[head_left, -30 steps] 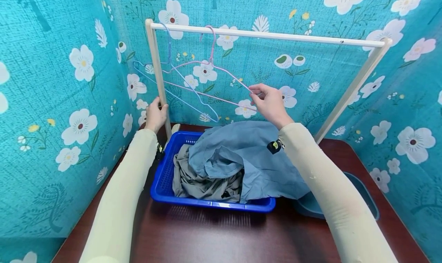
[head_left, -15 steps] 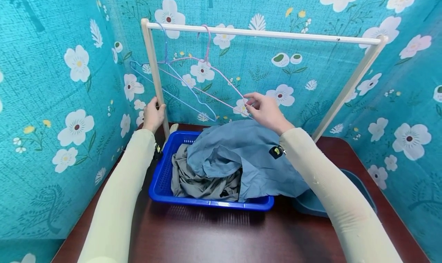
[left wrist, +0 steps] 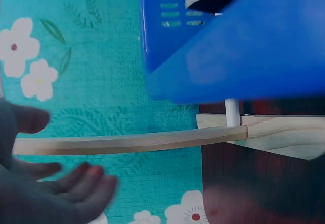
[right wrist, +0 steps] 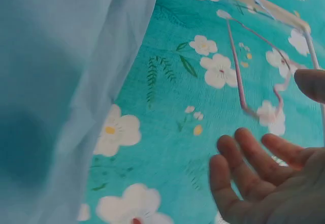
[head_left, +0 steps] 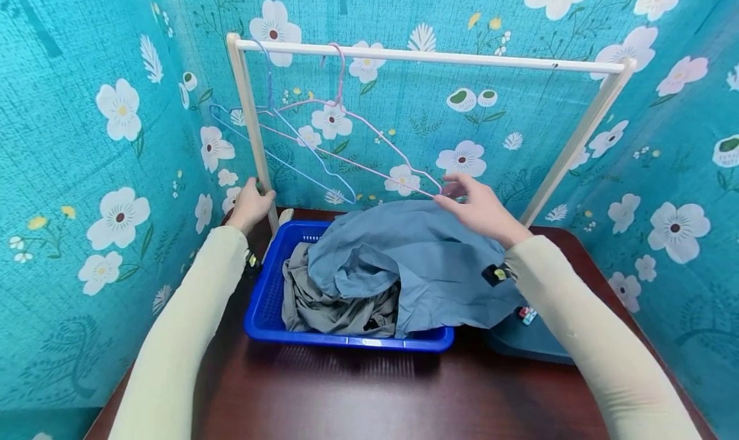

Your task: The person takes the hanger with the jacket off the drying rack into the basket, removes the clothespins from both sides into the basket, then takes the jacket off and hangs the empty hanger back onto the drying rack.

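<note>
A pink wire hanger (head_left: pixel 369 135) and a blue wire hanger (head_left: pixel 306 138) hang from the white rail at its left end. My right hand (head_left: pixel 476 203) is just beside the pink hanger's right end; in the right wrist view its fingers (right wrist: pixel 249 163) are spread apart from the wire. My left hand (head_left: pixel 251 204) is at the rack's left wooden post (head_left: pixel 248 106). In the left wrist view the post passes between thumb and loosely extended fingers (left wrist: pixel 86 186), not gripped. Beneath the hangers, a blue-grey cloth garment (head_left: pixel 427 260) lies over a blue basket (head_left: pixel 398 344).
Crumpled grey cloth (head_left: pixel 329 305) fills the basket's left part. The white rail (head_left: pixel 439 57) runs across to the right wooden post (head_left: pixel 583 135). A dark blue-grey bin (head_left: pixel 519 344) with small colourful items (head_left: pixel 527 315) stands at right on the dark red table (head_left: pixel 323 401).
My right hand pinched the pink hanger's right arm, slid down along it, then let go and moved right. The hanger swung outward a little. My left hand has loosened at the post.
</note>
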### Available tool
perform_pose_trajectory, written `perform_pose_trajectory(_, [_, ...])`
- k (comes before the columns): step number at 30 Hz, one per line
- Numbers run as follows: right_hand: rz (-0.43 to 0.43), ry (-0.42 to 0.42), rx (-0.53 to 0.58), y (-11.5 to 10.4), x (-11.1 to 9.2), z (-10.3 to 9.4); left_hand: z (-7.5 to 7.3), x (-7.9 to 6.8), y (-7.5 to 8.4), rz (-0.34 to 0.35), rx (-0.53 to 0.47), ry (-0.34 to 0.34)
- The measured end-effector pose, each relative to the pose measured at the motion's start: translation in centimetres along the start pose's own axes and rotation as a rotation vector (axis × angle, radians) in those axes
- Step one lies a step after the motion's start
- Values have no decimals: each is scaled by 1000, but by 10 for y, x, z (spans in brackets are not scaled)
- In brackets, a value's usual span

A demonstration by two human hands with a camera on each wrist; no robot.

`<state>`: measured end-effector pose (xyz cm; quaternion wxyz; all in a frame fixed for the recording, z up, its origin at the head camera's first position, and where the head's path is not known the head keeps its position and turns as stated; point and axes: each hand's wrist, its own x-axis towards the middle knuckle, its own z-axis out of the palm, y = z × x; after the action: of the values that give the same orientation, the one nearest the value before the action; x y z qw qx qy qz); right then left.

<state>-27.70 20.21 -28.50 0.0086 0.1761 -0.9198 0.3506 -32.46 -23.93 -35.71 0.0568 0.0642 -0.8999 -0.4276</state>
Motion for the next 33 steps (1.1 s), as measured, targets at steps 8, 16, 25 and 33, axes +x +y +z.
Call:
perform_pose_trajectory(8, [234,-184,242,66,-37,-41,-6,-35,-1,-26,166,-258])
perform_pose_trajectory(16, [480,-351,290,128,-51,-54,23,-60,37,91,149,-453])
perform_pose_trajectory(25, [599,-450,168,153,-49,-40,66,-59,50,8,113,-687])
perform_pose_trajectory(33, [547,-498,350,147,-43,-20,86,-65,64,-80,21,-807])
